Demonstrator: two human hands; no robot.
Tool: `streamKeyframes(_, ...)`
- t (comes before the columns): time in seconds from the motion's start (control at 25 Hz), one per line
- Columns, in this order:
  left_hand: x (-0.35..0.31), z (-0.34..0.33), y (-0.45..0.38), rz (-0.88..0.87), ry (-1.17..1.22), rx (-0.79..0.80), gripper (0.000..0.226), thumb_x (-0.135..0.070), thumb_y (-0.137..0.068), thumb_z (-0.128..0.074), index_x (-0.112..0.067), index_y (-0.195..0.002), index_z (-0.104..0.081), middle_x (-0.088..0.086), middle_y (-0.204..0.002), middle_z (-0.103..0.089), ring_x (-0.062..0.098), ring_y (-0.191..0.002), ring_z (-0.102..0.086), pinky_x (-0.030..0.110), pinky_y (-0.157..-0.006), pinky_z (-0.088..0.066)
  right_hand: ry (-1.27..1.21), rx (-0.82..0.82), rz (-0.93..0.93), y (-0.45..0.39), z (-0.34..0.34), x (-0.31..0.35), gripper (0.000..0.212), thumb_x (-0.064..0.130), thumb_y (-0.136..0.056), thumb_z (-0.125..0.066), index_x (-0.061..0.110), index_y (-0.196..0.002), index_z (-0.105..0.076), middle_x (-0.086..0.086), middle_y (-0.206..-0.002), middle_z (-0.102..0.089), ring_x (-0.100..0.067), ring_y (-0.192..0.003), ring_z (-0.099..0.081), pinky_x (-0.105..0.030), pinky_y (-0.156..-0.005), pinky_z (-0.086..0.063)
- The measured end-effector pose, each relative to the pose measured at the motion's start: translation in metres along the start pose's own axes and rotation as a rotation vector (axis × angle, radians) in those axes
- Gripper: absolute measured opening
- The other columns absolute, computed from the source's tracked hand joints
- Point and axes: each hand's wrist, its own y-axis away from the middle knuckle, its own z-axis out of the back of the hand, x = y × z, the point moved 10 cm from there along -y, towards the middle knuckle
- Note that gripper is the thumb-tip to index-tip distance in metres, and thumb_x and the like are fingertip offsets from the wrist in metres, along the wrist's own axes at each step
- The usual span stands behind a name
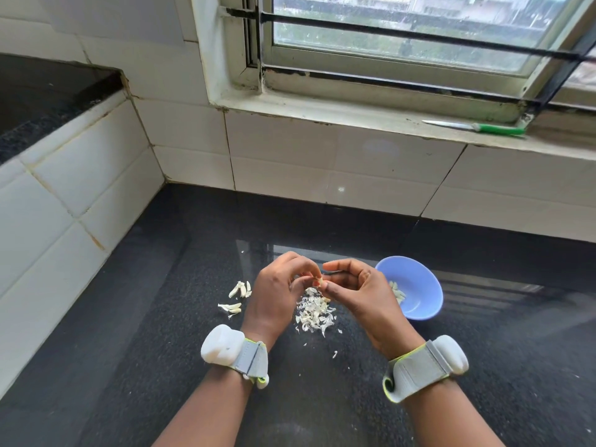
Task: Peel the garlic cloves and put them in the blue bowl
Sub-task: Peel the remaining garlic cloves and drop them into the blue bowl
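While both hands meet above black table (451, 398), left hand (277, 295) and right hand (354, 291) pinch one garlic clove (320, 281) between fingers, over pile of peels (314, 312). Blue bowl (419, 285) just right of right hand, peeled cloves (398, 293) inside. Unpeeled cloves (237, 296) lie left of left hand. Knife (477, 127) on windowsill.

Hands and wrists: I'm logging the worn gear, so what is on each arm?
Both forearms are bare, no sleeves. The left wrist band is grey with lime-green edging and carries a white rounded pod. The right wrist band matches, with its own white pod.
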Motion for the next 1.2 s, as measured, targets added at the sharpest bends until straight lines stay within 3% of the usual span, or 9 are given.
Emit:
streamKeyframes(0.24,-0.001,0.003,0.000,-0.014,0.007,-0.012,0.016,-0.003,-0.077,-0.072,-0.018,-0.077,-0.067,-0.009,-0.079,-0.062,0.008,-0.075,-0.060,0.034,-0.063,-0.052,0.051,-0.002,0.011,-0.001,0.001,0.000,0.028,0.010,-0.075,-0.079,0.008,-0.101,-0.068,-0.013,-0.090,-0.075,-0.025,-0.086,-0.071,-0.037,-0.082,-0.058)
streamKeyframes(0.4,0.002,-0.005,0.001,-0.012,0.020,0.053,0.021,-0.004,-0.081,-0.059,-0.025,-0.082,-0.058,-0.009,-0.084,-0.058,0.012,-0.079,-0.058,0.038,-0.068,-0.052,0.044,-0.001,0.007,0.000,0.000,0.001,0.027,0.008,-0.077,-0.078,0.008,-0.101,-0.067,-0.013,-0.088,-0.075,-0.022,-0.084,-0.071,-0.033,-0.078,-0.058)
streamKeyframes(0.64,0.002,-0.013,0.005,0.010,0.031,0.042,0.032,0.002,-0.076,-0.046,-0.027,-0.089,-0.049,-0.005,-0.086,-0.052,0.012,-0.081,-0.053,0.038,-0.072,-0.050,-0.214,-0.010,-0.087,0.001,-0.003,-0.007,0.032,0.004,-0.078,-0.072,0.008,-0.109,-0.065,-0.014,-0.091,-0.073,-0.018,-0.082,-0.069,-0.025,-0.073,-0.056)
streamKeyframes(0.8,0.005,-0.019,0.008,0.027,0.044,0.069,0.038,0.005,-0.074,-0.044,-0.028,-0.092,-0.048,-0.006,-0.088,-0.050,0.014,-0.082,-0.053,0.039,-0.073,-0.051,-0.389,0.002,-0.162,0.002,-0.008,-0.015,0.022,-0.006,-0.089,-0.056,0.001,-0.106,-0.067,-0.012,-0.090,-0.072,-0.013,-0.079,-0.068,-0.020,-0.072,-0.056)
streamKeyframes(1.08,0.016,-0.020,0.014,0.067,-0.036,0.083,0.034,0.008,-0.079,-0.050,-0.024,-0.091,-0.050,-0.007,-0.086,-0.050,0.014,-0.080,-0.051,0.038,-0.073,-0.049,-0.570,-0.032,-0.256,0.004,-0.005,-0.020,0.019,-0.002,-0.091,-0.053,-0.003,-0.106,-0.064,-0.016,-0.094,-0.070,-0.018,-0.081,-0.070,-0.022,-0.071,-0.059)
streamKeyframes(1.2,0.021,-0.021,0.014,0.118,-0.091,0.082,0.018,0.000,-0.087,-0.056,-0.017,-0.090,-0.058,-0.006,-0.087,-0.057,0.013,-0.081,-0.054,0.033,-0.075,-0.047,-0.587,-0.037,-0.256,0.003,-0.004,-0.020,0.024,-0.001,-0.081,-0.060,-0.003,-0.105,-0.063,-0.013,-0.089,-0.071,-0.019,-0.082,-0.071,-0.022,-0.070,-0.059)
